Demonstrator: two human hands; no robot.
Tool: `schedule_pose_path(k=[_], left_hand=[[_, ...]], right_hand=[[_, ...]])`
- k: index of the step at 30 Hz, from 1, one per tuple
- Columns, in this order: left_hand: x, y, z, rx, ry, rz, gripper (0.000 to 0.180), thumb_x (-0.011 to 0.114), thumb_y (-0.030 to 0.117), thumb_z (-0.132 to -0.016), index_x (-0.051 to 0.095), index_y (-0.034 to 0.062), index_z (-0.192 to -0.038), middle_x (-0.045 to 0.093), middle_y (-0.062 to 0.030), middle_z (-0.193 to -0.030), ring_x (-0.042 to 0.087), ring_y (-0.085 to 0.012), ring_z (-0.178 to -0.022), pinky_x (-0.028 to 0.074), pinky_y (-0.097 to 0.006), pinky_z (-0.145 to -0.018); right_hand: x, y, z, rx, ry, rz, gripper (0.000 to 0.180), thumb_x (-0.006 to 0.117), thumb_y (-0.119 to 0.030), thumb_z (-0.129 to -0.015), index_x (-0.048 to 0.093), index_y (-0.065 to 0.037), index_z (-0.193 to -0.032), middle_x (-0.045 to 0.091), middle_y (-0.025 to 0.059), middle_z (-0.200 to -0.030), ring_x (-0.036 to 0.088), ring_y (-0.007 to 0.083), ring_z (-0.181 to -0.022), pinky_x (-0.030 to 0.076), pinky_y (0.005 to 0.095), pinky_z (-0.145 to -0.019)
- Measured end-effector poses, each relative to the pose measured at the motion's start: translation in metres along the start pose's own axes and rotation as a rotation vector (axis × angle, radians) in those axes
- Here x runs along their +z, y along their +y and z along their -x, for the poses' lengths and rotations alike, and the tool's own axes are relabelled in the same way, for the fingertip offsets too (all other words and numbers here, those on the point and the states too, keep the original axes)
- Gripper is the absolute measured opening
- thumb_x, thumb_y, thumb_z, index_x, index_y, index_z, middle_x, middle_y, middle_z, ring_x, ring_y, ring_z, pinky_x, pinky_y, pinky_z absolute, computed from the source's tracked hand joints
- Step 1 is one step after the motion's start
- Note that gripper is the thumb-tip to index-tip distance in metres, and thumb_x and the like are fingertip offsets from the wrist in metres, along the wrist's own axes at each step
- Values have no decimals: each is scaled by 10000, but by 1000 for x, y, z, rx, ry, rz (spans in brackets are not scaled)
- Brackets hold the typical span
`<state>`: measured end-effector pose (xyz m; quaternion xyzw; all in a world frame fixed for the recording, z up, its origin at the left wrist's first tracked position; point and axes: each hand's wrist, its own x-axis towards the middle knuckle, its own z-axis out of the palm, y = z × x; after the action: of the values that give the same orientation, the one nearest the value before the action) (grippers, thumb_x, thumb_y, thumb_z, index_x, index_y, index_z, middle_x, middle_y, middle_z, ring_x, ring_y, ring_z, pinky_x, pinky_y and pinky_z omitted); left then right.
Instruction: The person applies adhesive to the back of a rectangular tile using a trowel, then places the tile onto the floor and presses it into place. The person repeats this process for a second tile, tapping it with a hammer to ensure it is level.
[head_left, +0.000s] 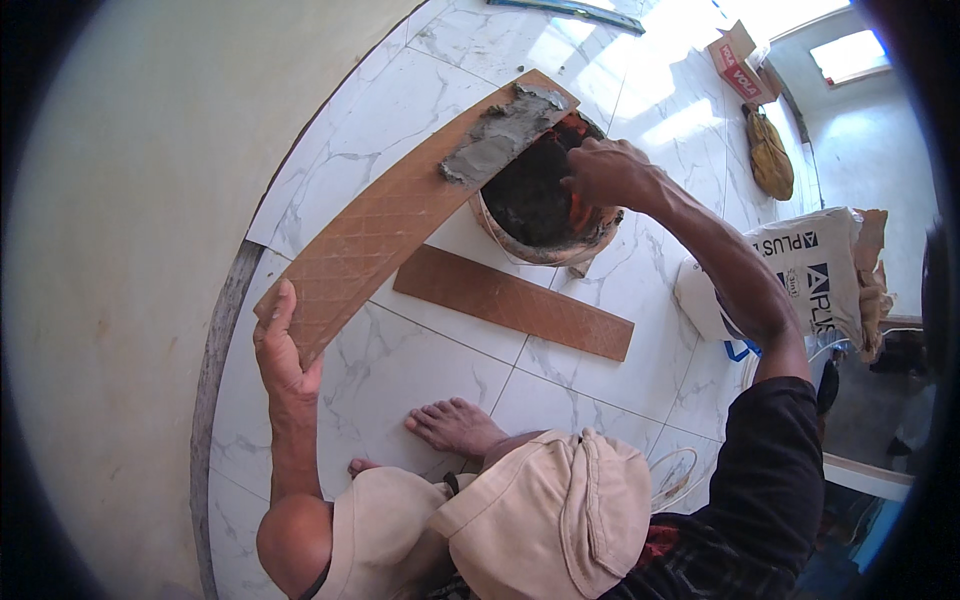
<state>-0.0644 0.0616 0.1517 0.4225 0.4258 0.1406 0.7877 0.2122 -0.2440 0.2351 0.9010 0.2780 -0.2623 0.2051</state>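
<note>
My left hand (286, 345) grips the near end of a long brown tile strip (350, 240), thumb on its upward face, which shows a criss-cross pattern. Wet grey mortar (500, 135) is spread over the strip's far end, which overlaps the rim of a bucket (512, 243). The bucket's inside looks dark, with orange-red patches. Over the bucket's right side, my right hand (612, 172) is closed; what it holds is hidden from this view. A second brown tile strip (515, 302) lies on the floor, on the near side of the bucket.
White marbled tiles (560, 400) cover the floor, beside a plain wall (130, 250) on the left. To the right stand a white sack (780, 280), an open cardboard box (742, 65) and a yellow-brown bag (768, 152). A long level-like bar (570, 10) lies at the far edge.
</note>
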Motion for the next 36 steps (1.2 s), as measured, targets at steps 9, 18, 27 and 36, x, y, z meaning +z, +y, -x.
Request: schedule_pose_path(k=[9, 18, 27, 36], left_hand=[[20, -6, 11, 50, -10, 0, 446, 776, 281, -888, 616, 12, -1206, 667, -87, -1101, 652, -201, -1015, 544, -376, -875], [29, -12, 14, 34, -164, -101, 641, 722, 422, -910, 486, 60, -1383, 589, -107, -1222, 589, -239, -1127, 493, -438, -962], [38, -1, 22, -21, -47, -102, 695, 522, 625, -974, 431, 24, -1311, 561, -145, -1238, 595, -257, -1143, 513, -432, -952], [42, 2, 22, -69, -56, -200, 749, 395, 690, -990, 407, 74, -1416, 498, -133, -1313, 512, -283, -1226, 452, -474, -996]], right_hand=[[38, 0, -1, -100, 32, -173, 399, 631, -377, -924, 749, 4, -913, 733, 190, -895, 716, 343, -877, 564, 464, -768], [13, 53, 27, -157, -162, -461, 428, 616, -381, -961, 717, -27, -742, 532, 21, -494, 509, 109, -392, 410, 280, -394], [30, 90, 96, 13, 6, -737, 489, 661, -458, -929, 688, -20, -714, 481, -30, -464, 411, 59, -386, 319, 265, -384], [51, 75, 120, -53, 323, -819, 366, 702, -359, -941, 710, -13, -822, 513, -32, -547, 397, 55, -486, 315, 271, -451]])
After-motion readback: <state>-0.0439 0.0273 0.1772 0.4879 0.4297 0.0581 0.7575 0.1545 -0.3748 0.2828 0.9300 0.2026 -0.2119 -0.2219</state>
